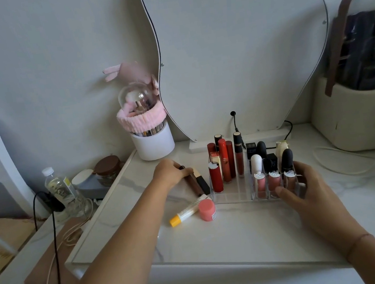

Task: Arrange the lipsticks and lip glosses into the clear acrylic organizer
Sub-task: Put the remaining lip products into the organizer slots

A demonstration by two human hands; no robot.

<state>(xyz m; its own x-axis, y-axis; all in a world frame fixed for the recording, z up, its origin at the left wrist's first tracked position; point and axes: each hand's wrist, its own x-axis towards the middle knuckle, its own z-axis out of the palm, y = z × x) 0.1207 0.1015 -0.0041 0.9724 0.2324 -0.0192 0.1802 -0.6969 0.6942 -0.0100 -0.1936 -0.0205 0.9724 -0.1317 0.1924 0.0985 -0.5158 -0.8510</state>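
Fingers of the left hand (pixel 170 172) curl onto a brown lip gloss tube (pixel 192 183) lying on the marble tabletop (pixel 243 226).
Right hand (pixel 302 185), fingers spread, touches the clear acrylic organizer (pixel 236 196), filled with upright lipsticks.

A home dressing corner is shown: a white marble-patterned vanity surface (pixel 231 227) is set against a plain wall, with a wavy-edged frameless mirror (pixel 240 48) standing on it. A white round brush holder with a clear dome and pink headband (pixel 147 123) is placed beside it (a cream handled cosmetics case (pixel 360 116) stands opposite).
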